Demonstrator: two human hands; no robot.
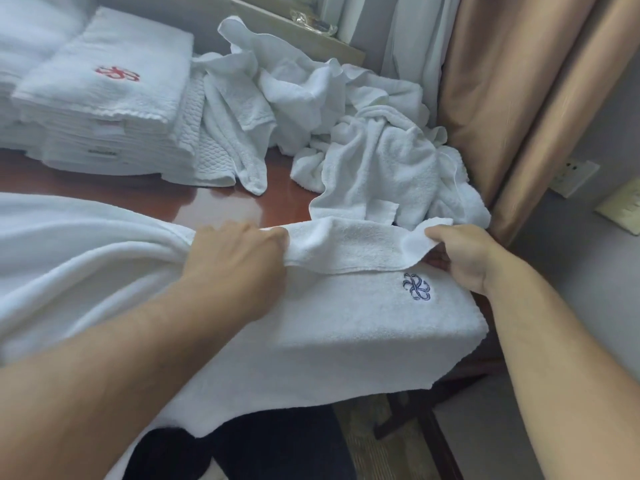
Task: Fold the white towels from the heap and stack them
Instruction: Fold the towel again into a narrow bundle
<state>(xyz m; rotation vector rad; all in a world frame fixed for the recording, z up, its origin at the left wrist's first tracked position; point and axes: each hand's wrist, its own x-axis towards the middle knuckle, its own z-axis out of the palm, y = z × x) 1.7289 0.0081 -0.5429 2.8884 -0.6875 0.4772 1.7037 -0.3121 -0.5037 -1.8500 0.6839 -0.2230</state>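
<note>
A large white towel (pixel 339 334) with a dark blue emblem lies spread over the near part of the brown table (pixel 221 202) and hangs over its front edge. My left hand (pixel 235 258) grips the towel's far edge at the middle. My right hand (pixel 460 254) pinches the same edge at its right corner, and the strip between them is lifted and turned over toward me. A heap of crumpled white towels (pixel 332 116) lies at the back right of the table. A stack of folded white towels (pixel 100 98), topped by one with a red emblem, stands at the back left.
Beige curtains (pixel 512 98) hang close to the table's right side. A wall socket (pixel 575 178) is on the grey wall at the right. A window sill (pixel 298 32) with a clear wrapper runs behind the heap. Dark table legs and carpet show below.
</note>
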